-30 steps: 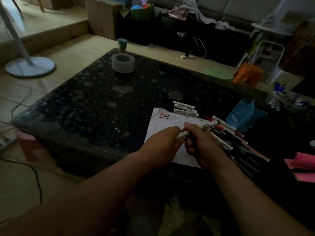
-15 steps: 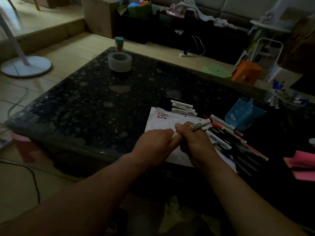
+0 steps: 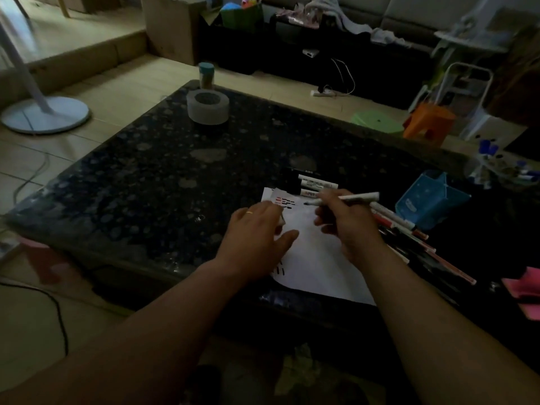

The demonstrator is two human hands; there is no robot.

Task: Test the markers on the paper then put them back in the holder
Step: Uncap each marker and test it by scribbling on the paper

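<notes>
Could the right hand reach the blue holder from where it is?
Probably yes: the right hand, gripping the marker, is close to the blue holder, its top open; only loose markers lie flat between.

Bench [image 3: 146, 185]: black, pale speckle, grey blotches. Paper [image 3: 315, 258]: white, rows of short red and black dashes. Held marker [image 3: 356, 198]: white barrel, black tip. Loose markers [image 3: 391, 219]: white, black, red barrels. Holder [image 3: 429, 200]: blue, faint pale dots. Tape roll [image 3: 208, 108]: grey. Stool [image 3: 429, 121]: orange. Ring [image 3: 249, 212]: gold. Floor [image 3: 117, 92]: beige tiles.
</notes>
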